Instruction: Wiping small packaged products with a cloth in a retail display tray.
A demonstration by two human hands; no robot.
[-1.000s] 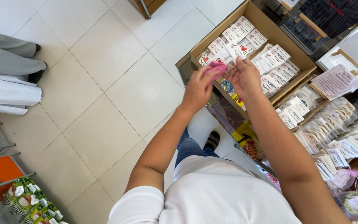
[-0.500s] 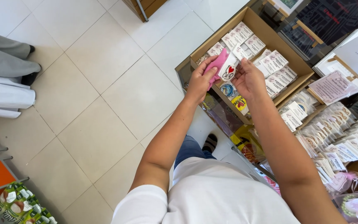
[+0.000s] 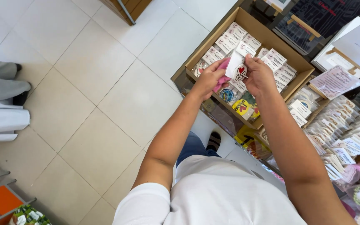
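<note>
Above the cardboard box point(image 3: 289, 58): both hands grip small packets.
Left hand point(image 3: 208, 79) closed on a pink packet point(image 3: 223, 75); right hand point(image 3: 258, 76) pinching a white heart-printed card point(image 3: 236, 68) over rows of white packets point(image 3: 230, 39).

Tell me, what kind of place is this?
Probably a small gift shop. A cardboard box holds rows of little packaged cards, more packets fill a display on the right, and both hands hold up a white card with a red heart.
</note>
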